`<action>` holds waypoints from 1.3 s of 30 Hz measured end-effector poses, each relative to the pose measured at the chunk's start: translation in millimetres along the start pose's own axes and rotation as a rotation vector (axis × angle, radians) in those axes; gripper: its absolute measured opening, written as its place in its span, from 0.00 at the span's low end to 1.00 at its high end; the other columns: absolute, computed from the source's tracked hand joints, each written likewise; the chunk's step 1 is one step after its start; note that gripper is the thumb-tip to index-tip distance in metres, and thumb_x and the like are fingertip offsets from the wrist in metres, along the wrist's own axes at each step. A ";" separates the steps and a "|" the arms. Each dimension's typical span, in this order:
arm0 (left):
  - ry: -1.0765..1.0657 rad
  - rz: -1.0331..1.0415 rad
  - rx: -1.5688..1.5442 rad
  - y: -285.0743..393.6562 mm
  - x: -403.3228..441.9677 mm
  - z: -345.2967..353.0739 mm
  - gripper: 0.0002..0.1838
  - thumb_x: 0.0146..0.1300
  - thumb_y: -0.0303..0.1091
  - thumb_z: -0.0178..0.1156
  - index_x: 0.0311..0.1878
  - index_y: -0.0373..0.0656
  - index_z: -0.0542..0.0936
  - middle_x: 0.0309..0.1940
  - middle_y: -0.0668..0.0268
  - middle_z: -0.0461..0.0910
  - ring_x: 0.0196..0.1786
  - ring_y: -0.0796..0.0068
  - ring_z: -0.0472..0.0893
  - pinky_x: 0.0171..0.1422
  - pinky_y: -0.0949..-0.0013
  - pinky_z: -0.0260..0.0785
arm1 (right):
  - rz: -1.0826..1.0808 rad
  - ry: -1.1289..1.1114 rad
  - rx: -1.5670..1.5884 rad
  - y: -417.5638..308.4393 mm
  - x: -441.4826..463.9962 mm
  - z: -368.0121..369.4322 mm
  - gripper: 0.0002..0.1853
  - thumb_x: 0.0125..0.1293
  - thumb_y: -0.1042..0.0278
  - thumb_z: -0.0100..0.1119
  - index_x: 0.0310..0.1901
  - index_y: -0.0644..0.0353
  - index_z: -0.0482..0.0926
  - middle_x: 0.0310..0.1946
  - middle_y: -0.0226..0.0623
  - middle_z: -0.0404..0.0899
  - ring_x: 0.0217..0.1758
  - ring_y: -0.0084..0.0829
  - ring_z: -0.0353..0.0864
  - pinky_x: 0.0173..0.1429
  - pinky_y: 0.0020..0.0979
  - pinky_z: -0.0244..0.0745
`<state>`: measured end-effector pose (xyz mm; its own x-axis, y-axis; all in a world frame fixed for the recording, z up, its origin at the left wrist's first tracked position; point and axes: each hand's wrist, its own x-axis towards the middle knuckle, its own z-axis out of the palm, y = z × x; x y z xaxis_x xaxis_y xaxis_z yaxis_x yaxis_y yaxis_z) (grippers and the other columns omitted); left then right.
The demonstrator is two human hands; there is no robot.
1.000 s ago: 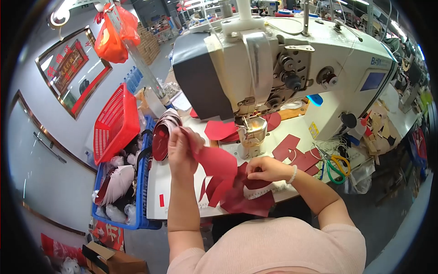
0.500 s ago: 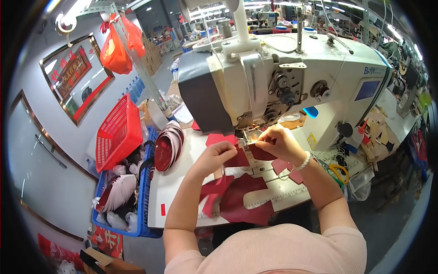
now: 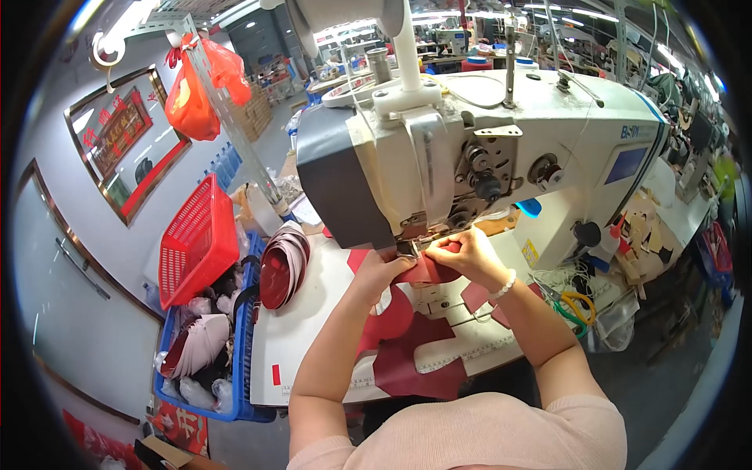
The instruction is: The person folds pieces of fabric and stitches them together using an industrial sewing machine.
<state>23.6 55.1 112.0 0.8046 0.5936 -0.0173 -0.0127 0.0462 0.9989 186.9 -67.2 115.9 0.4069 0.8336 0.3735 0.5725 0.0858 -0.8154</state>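
Note:
Under the needle area of the white sewing machine [image 3: 501,129], a red piece [image 3: 427,270] is held between both hands. My left hand [image 3: 381,274] grips its left side, fingertips close to the presser foot. On its right side, my right hand [image 3: 470,257] pinches the piece with thumb and finger; a beaded bracelet is on the wrist. Nearer my body, a dark red cut piece [image 3: 415,364] lies on the white table [image 3: 313,345] over a printed ruler strip. A curved red strip hangs below my left hand. The needle tip is hidden.
A roll of red pieces [image 3: 283,266] stands at the table's left. Beyond it are a blue crate [image 3: 251,337] with bundles and a red basket [image 3: 197,243]. Scissors with green and yellow handles [image 3: 576,307] and loose cord lie at the right. An orange bag [image 3: 192,102] hangs upper left.
Both hands came from above the lower pieces up to the machine's foot, then closed in together on the red piece. The camera view has shifted slightly.

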 end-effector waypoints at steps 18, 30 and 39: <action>0.412 1.012 0.785 -32.4 -18.7 -7.5 0.14 0.52 0.27 0.65 0.44 0.44 0.81 0.41 0.64 0.78 0.47 0.66 0.77 0.54 0.61 0.67 | -0.674 0.358 -0.389 14.4 -28.8 0.0 0.19 0.45 0.55 0.75 0.39 0.50 0.81 0.43 0.34 0.75 0.53 0.40 0.72 0.61 0.46 0.61; 0.343 1.341 1.114 -31.9 -23.8 0.9 0.12 0.44 0.29 0.67 0.35 0.53 0.83 0.38 0.78 0.79 0.49 0.71 0.77 0.58 0.59 0.64 | -0.905 0.384 -0.711 24.7 -50.8 11.4 0.10 0.50 0.68 0.66 0.36 0.45 0.82 0.42 0.18 0.78 0.57 0.28 0.73 0.68 0.47 0.57; 0.346 1.316 1.128 -24.7 -9.2 -8.7 0.14 0.41 0.29 0.71 0.34 0.52 0.83 0.36 0.76 0.81 0.44 0.67 0.78 0.52 0.61 0.65 | -0.748 0.291 -0.662 0.0 -35.9 4.1 0.11 0.50 0.69 0.65 0.37 0.46 0.81 0.40 0.20 0.77 0.53 0.31 0.75 0.67 0.50 0.56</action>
<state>11.3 55.5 87.1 0.4469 -0.0882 0.8902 0.0094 -0.9946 -0.1032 169.4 -95.0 100.6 -0.1075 0.5192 0.8478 0.9898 0.1365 0.0419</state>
